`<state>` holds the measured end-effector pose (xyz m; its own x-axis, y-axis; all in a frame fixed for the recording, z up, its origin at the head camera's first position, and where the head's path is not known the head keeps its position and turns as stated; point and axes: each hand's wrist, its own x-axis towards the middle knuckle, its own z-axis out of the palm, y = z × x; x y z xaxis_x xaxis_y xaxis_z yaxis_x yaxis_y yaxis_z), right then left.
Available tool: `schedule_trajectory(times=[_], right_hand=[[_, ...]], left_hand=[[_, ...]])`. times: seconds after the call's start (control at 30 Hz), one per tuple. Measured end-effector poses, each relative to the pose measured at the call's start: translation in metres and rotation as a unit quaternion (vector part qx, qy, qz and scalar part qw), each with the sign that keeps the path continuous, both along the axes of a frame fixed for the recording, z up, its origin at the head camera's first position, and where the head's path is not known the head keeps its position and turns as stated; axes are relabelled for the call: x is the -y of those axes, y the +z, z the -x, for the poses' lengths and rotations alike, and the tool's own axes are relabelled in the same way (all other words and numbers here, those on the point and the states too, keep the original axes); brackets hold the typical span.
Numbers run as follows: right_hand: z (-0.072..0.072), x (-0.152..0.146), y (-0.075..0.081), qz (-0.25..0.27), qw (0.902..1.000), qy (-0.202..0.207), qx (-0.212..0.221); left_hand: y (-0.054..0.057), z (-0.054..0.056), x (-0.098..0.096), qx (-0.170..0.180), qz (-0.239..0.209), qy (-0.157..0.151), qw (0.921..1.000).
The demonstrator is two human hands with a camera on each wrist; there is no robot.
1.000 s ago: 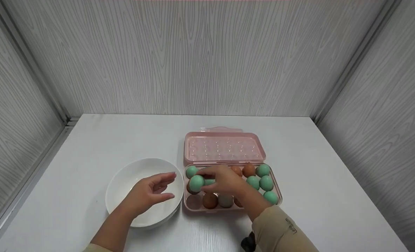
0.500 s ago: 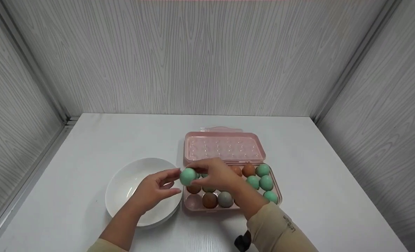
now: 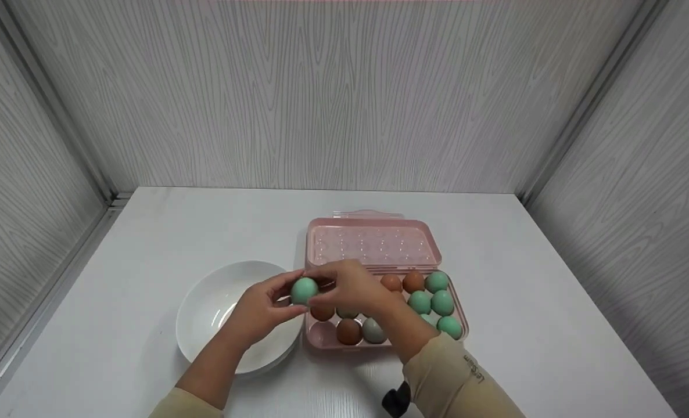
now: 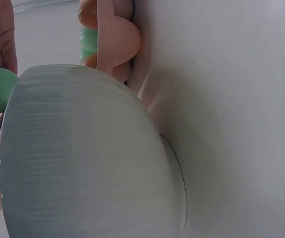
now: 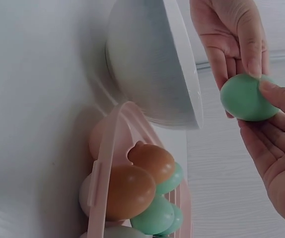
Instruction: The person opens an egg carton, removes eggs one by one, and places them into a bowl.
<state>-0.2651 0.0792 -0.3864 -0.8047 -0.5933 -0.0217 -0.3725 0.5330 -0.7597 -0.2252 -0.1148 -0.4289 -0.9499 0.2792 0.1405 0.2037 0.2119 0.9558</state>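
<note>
A green egg (image 3: pixel 304 291) is held up between my two hands, over the gap where the bowl and the egg box meet. My right hand (image 3: pixel 350 287) pinches it from the right with thumb and fingers. From the left, my left hand (image 3: pixel 260 307) has its thumb and fingers on the same egg; the right wrist view shows both thumbs on the egg (image 5: pixel 247 97). Below lies a pink egg box (image 3: pixel 323 337), lid folded back, with green, brown and greyish eggs. Its near left cup holds no egg. My right hand hides some of the cups.
A large white bowl (image 3: pixel 205 296) stands left of the egg box, close against it, partly under my left hand. The box's lid (image 3: pixel 373 241) lies towards the back of the white table (image 3: pixel 524 278). A grey wood-grain wall (image 3: pixel 321 98) rises behind.
My right hand has carried the green egg left and slightly up from over the egg box. My left hand has moved right to meet it, and its fingers have come onto the egg.
</note>
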Motion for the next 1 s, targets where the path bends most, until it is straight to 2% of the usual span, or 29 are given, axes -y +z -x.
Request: schedule_trajectory(times=[0.17,0.33,0.43,0.5,0.67,0.9,1.0], right_hand=[[0.0,0.004,0.001,-0.015,0.9998,-0.01,0.01],[0.0,0.005,0.002,-0.012,0.9998,-0.011,0.014],[-0.001,0.006,0.002,-0.012,0.9997,-0.015,0.012],[-0.001,0.006,0.002,-0.01,0.9997,-0.021,0.013],[0.001,0.002,0.002,0.019,0.9986,-0.038,0.031],[0.011,-0.016,0.0,0.062,0.9969,-0.029,0.039],[0.014,-0.024,-0.002,0.074,0.9954,-0.027,0.055]], left_hand=[[-0.001,0.002,-0.001,-0.015,0.025,0.021,0.9993],[-0.003,0.001,0.0,-0.008,0.036,0.04,0.9985],[0.001,0.0,-0.001,-0.002,0.035,0.043,0.9984],[0.007,-0.003,-0.002,0.001,0.037,0.046,0.9982],[0.016,-0.008,-0.002,0.007,0.05,0.054,0.9973],[0.005,0.001,0.007,0.022,0.027,0.065,0.9973],[0.015,-0.003,0.007,0.028,0.03,0.076,0.9963]])
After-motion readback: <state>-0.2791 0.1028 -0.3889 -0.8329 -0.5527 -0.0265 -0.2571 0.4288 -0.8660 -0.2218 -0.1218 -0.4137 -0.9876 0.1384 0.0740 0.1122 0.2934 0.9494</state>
